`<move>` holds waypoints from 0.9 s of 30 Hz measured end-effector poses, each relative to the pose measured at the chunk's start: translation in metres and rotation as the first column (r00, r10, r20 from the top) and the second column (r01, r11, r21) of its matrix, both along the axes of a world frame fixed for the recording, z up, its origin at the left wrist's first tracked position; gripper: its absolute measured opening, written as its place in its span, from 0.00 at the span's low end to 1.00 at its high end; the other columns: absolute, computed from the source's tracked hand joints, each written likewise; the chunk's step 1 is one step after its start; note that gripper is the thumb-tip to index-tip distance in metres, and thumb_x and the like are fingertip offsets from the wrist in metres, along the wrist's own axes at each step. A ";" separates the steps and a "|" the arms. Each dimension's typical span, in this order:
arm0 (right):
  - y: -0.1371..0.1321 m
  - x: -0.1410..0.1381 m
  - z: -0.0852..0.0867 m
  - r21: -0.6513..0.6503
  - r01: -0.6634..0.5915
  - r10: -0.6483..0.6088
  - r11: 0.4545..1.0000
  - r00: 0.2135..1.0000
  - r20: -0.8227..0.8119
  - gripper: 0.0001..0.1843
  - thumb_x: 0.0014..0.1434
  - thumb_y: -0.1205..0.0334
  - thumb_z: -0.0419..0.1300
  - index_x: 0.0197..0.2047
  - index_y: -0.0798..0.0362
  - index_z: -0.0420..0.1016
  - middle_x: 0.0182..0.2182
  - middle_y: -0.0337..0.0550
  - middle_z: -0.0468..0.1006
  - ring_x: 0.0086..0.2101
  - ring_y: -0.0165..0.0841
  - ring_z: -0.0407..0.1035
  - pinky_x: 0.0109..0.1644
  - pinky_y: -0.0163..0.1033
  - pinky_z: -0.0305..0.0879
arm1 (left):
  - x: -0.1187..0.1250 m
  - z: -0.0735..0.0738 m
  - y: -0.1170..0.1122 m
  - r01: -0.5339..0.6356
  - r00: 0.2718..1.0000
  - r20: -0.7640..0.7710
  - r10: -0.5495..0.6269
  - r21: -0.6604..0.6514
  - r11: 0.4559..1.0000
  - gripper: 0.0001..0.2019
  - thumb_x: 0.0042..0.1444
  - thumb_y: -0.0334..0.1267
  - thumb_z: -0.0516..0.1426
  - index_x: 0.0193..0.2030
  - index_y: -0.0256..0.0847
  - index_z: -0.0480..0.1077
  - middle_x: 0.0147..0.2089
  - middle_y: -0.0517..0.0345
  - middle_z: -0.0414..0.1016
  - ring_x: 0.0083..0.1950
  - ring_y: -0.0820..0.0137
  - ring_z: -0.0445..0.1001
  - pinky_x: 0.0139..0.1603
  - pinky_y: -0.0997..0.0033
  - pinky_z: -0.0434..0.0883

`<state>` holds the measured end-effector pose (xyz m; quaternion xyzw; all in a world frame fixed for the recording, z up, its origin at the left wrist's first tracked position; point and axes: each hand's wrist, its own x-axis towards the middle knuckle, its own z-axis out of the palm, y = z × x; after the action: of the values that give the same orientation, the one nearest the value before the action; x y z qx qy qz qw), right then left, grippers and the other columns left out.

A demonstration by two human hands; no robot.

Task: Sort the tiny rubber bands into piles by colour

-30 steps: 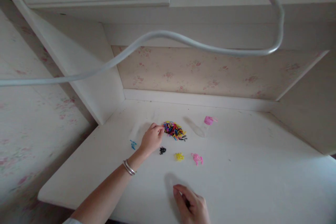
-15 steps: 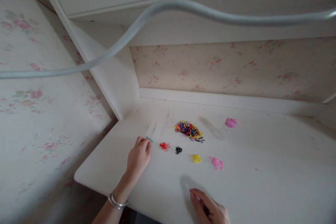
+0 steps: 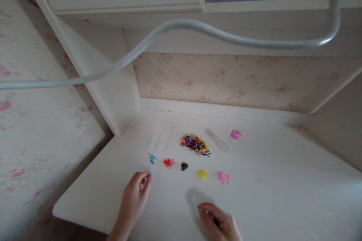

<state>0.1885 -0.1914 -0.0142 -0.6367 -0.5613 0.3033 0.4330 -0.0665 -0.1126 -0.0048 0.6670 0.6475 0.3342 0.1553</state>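
Sorted into blue loops, red loops, black loops, yellow loops and pink loops, from eight to five o'clock of the mixed heap, left unsorted. With left hand pinched, apparently on a blue bit; with right hand drawn narrow, no load visible.

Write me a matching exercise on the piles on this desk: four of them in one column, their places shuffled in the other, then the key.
1. Blue bunch
2. Black bunch
3. Pink bunch
4. Mixed-colour pile

A. Between the red bunch and the yellow bunch
B. Behind the row of single-colour bunches
C. Right end of the row
D. Left end of the row

Pairs: 1-D, 2-A, 3-C, 4-B
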 end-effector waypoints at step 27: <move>0.102 0.028 0.058 -0.108 -0.060 0.102 0.992 0.891 0.442 0.17 0.61 0.54 0.48 0.35 0.47 0.78 0.20 0.36 0.74 0.22 0.28 0.66 0.26 0.30 0.54 | -0.012 0.012 0.065 0.020 0.984 -0.179 -0.025 -0.031 0.999 0.10 0.58 0.38 0.50 0.38 0.44 0.73 0.38 0.60 0.75 0.37 0.72 0.74 0.40 0.75 0.66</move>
<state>0.2163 -0.0890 0.0440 -0.6846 -0.6572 0.1923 0.2500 -0.0789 -0.0476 0.0069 0.6994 0.6559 0.2619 0.1099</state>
